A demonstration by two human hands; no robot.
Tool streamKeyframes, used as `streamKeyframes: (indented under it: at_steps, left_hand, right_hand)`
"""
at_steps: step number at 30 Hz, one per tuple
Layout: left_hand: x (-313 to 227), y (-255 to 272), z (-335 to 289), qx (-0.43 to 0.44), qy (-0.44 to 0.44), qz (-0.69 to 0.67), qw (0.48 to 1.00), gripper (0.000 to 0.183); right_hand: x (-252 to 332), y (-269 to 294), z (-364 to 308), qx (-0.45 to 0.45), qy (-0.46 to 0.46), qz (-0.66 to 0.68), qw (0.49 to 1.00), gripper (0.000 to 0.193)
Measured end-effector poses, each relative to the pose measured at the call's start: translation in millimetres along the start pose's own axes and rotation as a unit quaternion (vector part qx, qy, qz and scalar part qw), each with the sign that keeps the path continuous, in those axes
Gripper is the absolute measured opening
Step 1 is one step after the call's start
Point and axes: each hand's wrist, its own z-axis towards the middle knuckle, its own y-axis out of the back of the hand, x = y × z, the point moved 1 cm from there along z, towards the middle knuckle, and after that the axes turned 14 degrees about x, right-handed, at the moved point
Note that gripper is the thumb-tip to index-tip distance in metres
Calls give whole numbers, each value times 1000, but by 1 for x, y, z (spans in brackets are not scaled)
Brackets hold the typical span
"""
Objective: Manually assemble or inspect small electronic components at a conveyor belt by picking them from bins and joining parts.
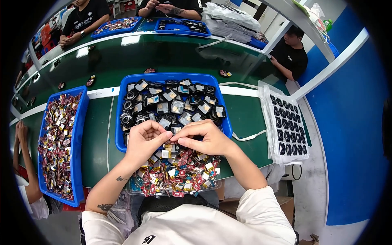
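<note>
My left hand (148, 141) and my right hand (207, 138) meet at the near edge of a blue tray (122, 141). Thumbs and fingertips are pinched together around something small, mostly hidden by the fingers. Inside the tray lie many black watch cases (177, 107), several showing a pale square or a blue film. Directly below my hands, a clear shallow tray (134, 191) is heaped with small red circuit boards (196, 163) joined to silver-and-yellow battery cells (166, 154).
At left a long blue tray (77, 163) holds more boards and cells. White trays of round black parts (288, 124) stand at right. Beyond runs a green conveyor belt (163, 53) with scattered parts (225, 73). Other people work across it, near stacked white trays (228, 22); another person's hands (21, 132) are at left.
</note>
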Motion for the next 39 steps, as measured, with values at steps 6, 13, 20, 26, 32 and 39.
streamKeyframes:
  at_steps: [6,13,20,26,32,39]
  left_hand:
    - [1,1,-3,-19,-8,-26,999,13]
    - [-5,-1,0,-15,20,10,1000,12]
    - [-2,0,-3,-2,-3,1,1000,12]
    - [-2,-2,1,11,-1,-8,1000,15]
    - [-2,0,1,-10,1,11,1000,9]
    - [3,9,-5,32,41,30,998,10]
  right_hand:
    - [9,18,1,-67,-30,-39,997,12]
    - [-43,110,-27,-364,-171,-23,915,35]
    - [-153,213,-66,-452,-434,-130,769,57]
    - [-177,255,-94,-502,-488,2,714,32]
    - [-136,225,-74,-422,-568,-173,685,29]
    - [-23,69,-19,-72,-150,-121,979,19]
